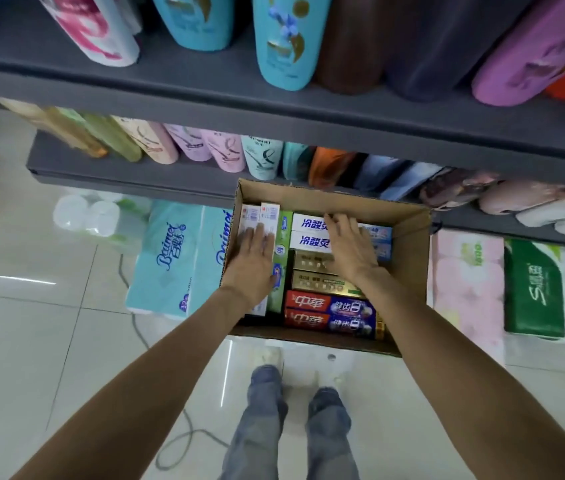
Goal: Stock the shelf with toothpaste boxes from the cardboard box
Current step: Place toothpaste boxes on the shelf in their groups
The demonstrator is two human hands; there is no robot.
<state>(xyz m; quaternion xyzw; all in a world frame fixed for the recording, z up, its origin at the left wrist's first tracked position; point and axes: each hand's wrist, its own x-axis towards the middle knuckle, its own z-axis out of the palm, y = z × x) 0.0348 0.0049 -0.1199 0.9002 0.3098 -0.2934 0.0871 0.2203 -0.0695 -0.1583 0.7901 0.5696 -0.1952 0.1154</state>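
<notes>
Carton [409, 237]: open cardboard, standing on the tiled floor [32, 341] against the foot of the grey shelf [205, 95], just ahead of my feet.

Contents, toothpaste boxes lying flat in rows:
- white boxes [259, 216], far left, lengthwise.
- green box [284, 237], just beside them.
- two white-and-blue boxes [310, 232], at the far side, stacked one against the other.
- two gold boxes [312, 271], middle.
- two red-and-blue boxes [329, 311], at the near side.

My left hand [251, 261]: flat, fingers spread, palm down on the white boxes; it presses on them and grips nothing that I can see.

My right hand [352, 244]: open, fingers extended, lying across the right ends of the white-and-blue boxes and the top gold box; whether any finger has hooked an edge, I cannot tell.

Shelf stock: upper level, large bottles [281, 43], teal, pink, brown and purple. Lower level, a row of smaller bottles [225, 154] in pastel colours.

Floor stock: pale blue tissue packs [170, 258] left of the carton; pink pack [468, 285] and green packs [533, 292] to the right. A cable [173, 441] loops across the tiles.
</notes>
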